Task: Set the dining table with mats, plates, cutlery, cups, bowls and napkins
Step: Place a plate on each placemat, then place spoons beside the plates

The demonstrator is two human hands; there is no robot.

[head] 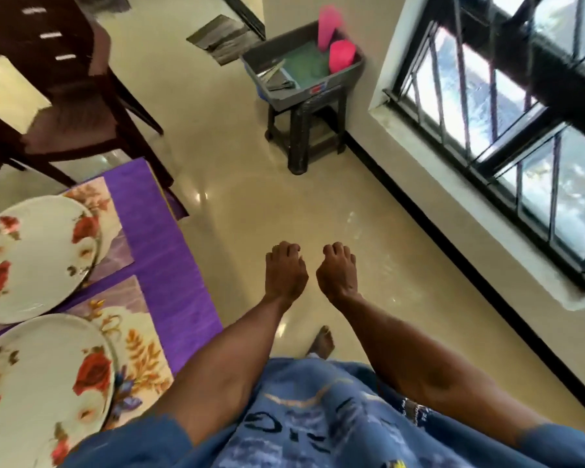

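Beside the table edge [183, 231], both hands [286, 271] hang empty over open floor [250, 204].

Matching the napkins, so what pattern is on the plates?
White plates with red roses and pale flowers round the rim, clearest in the head view.
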